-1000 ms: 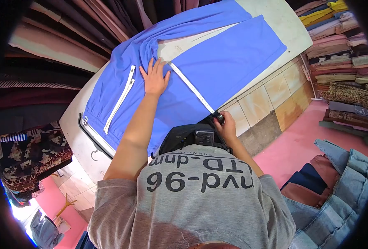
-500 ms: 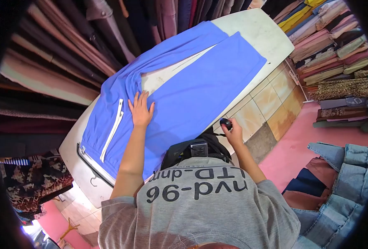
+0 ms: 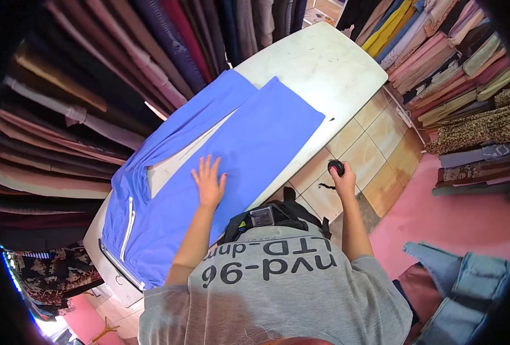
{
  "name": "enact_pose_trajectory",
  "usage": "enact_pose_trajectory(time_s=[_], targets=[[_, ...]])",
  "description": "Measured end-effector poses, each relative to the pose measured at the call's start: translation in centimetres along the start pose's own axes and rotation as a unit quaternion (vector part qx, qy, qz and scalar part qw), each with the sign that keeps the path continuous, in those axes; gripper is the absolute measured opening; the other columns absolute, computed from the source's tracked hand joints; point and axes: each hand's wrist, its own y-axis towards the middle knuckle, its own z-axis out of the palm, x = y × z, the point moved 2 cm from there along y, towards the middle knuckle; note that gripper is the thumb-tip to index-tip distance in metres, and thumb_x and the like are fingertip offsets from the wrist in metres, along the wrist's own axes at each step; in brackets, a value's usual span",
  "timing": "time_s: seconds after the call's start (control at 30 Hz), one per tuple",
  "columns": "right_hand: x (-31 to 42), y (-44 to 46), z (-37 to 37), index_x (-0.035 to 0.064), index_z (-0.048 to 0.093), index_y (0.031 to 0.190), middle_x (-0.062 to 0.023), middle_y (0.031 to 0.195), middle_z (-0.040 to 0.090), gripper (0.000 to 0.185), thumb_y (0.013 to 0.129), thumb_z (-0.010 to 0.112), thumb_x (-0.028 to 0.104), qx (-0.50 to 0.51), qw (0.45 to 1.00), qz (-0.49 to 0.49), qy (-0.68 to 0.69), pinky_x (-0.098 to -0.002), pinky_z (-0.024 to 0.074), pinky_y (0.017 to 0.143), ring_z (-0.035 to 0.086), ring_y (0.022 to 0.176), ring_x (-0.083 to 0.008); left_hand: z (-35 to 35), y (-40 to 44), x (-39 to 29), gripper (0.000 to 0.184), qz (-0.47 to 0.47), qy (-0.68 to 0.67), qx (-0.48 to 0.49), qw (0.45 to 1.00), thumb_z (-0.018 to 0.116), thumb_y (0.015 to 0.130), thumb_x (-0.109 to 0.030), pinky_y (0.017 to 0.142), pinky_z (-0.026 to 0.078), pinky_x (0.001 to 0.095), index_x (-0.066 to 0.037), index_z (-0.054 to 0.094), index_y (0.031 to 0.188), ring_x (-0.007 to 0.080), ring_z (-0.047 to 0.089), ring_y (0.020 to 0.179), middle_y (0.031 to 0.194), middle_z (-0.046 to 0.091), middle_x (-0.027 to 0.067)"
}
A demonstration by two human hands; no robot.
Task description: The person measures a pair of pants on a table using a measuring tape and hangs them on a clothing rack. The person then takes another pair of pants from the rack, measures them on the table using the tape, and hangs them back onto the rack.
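Blue trousers (image 3: 255, 138) with white zip trim lie flat on a long white board (image 3: 329, 63), legs pointing to the far end. My left hand (image 3: 210, 187) rests on the nearer trouser leg, palm down, fingers spread. My right hand (image 3: 343, 179) is closed around a black rounded object (image 3: 336, 167), held off the board's near side above the floor; its kind is unclear, and a short dark cord-like piece shows beside it. At the waist end, a dark hanger (image 3: 117, 265) lies along the waistband.
Tightly packed hanging garments (image 3: 82, 115) line the left and far sides. Stacked folded clothes (image 3: 468, 69) fill the right. Light denim pieces (image 3: 476, 276) are at lower right, over a pink surface (image 3: 439, 207). Tiled floor (image 3: 375, 138) shows beside the board.
My left hand has moved from beside the gap between the legs onto the nearer leg. My right hand, still around the black object, has moved right. The view has shifted.
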Motion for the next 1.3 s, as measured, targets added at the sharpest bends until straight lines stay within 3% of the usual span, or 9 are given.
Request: enact_pose_trajectory(time_s=[0.07, 0.1, 0.23, 0.37, 0.73, 0.97, 1.07, 1.17, 1.3], targets=[[-0.9, 2.1, -1.8, 0.0012, 0.057, 0.094, -0.0087, 0.074, 0.063, 0.024, 0.079, 0.070, 0.015, 0.054, 0.991, 0.105, 0.062, -0.0267, 0.0477, 0.058, 0.060, 0.062, -0.0125, 1.6, 2.0, -4.6, 0.057, 0.032, -0.011, 0.023, 0.999, 0.057, 0.088, -0.031, 0.108, 0.006, 0.0636, -0.018, 0.038, 0.139, 0.0331, 0.017, 0.140, 0.150, 0.026, 0.0116], [-5.3, 3.5, -0.8, 0.0014, 0.056, 0.094, -0.0078, 0.076, 0.063, 0.022, 0.081, 0.068, 0.014, 0.010, 0.997, 0.012, 0.070, -0.0254, 0.0467, 0.054, 0.060, 0.060, -0.0121, 2.6, 2.6, -6.6, 0.057, 0.076, 0.011, 0.059, 0.995, 0.056, 0.088, -0.033, 0.107, 0.006, 0.0641, -0.022, 0.037, 0.140, 0.0331, 0.015, 0.140, 0.151, 0.023, 0.0118], [-5.9, 7.4, -3.3, 0.0014, 0.056, 0.093, -0.0072, 0.077, 0.062, 0.021, 0.082, 0.067, 0.015, 0.077, 0.988, 0.077, 0.107, -0.0251, 0.0462, 0.053, 0.059, 0.060, -0.0126, 4.7, 2.7, -10.9, 0.054, 0.206, 0.083, 0.146, 0.964, 0.052, 0.089, -0.040, 0.106, 0.006, 0.0660, -0.033, 0.037, 0.141, 0.0327, 0.013, 0.141, 0.153, 0.018, 0.0110], [-4.0, 10.5, -3.0, 0.0007, 0.056, 0.094, -0.0077, 0.077, 0.062, 0.022, 0.081, 0.067, 0.015, 0.098, 0.968, 0.094, 0.213, -0.0254, 0.0466, 0.053, 0.059, 0.059, -0.0125, 3.7, 2.8, -11.6, 0.052, 0.184, 0.111, 0.187, 0.958, 0.050, 0.090, -0.042, 0.105, 0.006, 0.0672, -0.036, 0.037, 0.140, 0.0319, 0.013, 0.141, 0.153, 0.018, 0.0105], [2.3, 14.8, 1.7, -0.0013, 0.055, 0.101, -0.0079, 0.083, 0.063, 0.025, 0.080, 0.066, 0.009, 0.199, 0.941, 0.019, 0.272, -0.0242, 0.0500, 0.056, 0.061, 0.065, -0.0117, 7.2, 19.4, -13.8, 0.059, 0.222, -0.039, 0.016, 0.974, 0.061, 0.086, -0.030, 0.109, 0.017, 0.0593, -0.010, 0.041, 0.137, 0.0264, 0.023, 0.139, 0.148, 0.030, 0.0076], [5.4, 16.2, 4.6, -0.0010, 0.054, 0.100, -0.0072, 0.086, 0.061, 0.024, 0.081, 0.067, 0.006, 0.228, 0.914, 0.086, 0.326, -0.0222, 0.0494, 0.059, 0.059, 0.066, -0.0099, 7.4, 26.0, -16.9, 0.077, 0.132, 0.055, 0.164, 0.976, 0.065, 0.082, -0.036, 0.112, 0.016, 0.0530, -0.012, 0.026, 0.144, 0.0266, 0.020, 0.140, 0.150, 0.025, 0.0076], [6.6, 17.2, 6.0, -0.0003, 0.055, 0.098, -0.0060, 0.084, 0.061, 0.022, 0.081, 0.068, 0.007, 0.237, 0.912, 0.122, 0.313, -0.0217, 0.0484, 0.058, 0.058, 0.067, -0.0089, 6.6, 25.8, -17.3, 0.065, 0.140, 0.058, 0.107, 0.983, 0.066, 0.082, -0.035, 0.109, 0.025, 0.0489, -0.012, 0.042, 0.137, 0.0283, 0.032, 0.134, 0.146, 0.036, 0.0089], [8.2, 17.9, 7.4, 0.0018, 0.056, 0.095, -0.0036, 0.079, 0.062, 0.022, 0.080, 0.070, 0.009, 0.197, 0.923, 0.102, 0.315, -0.0219, 0.0464, 0.058, 0.057, 0.067, -0.0069, 7.7, 25.4, -17.6, 0.024, 0.011, -0.425, 0.138, 0.894, 0.066, 0.085, -0.022, 0.075, 0.048, 0.0325, -0.008, 0.069, 0.105, 0.0165, 0.060, 0.086, 0.100, 0.067, 0.0056], [7.4, 18.4, 10.0, 0.0026, 0.057, 0.095, -0.0061, 0.079, 0.064, 0.024, 0.078, 0.072, 0.011, 0.164, 0.959, 0.010, 0.233, -0.0253, 0.0465, 0.059, 0.059, 0.067, -0.0104, 7.6, 24.8, -18.5, 0.020, -0.208, -0.553, 0.289, 0.754, 0.065, 0.086, -0.023, 0.061, 0.043, 0.0239, -0.007, 0.071, 0.096, 0.0088, 0.057, 0.074, 0.082, 0.067, -0.0008]])
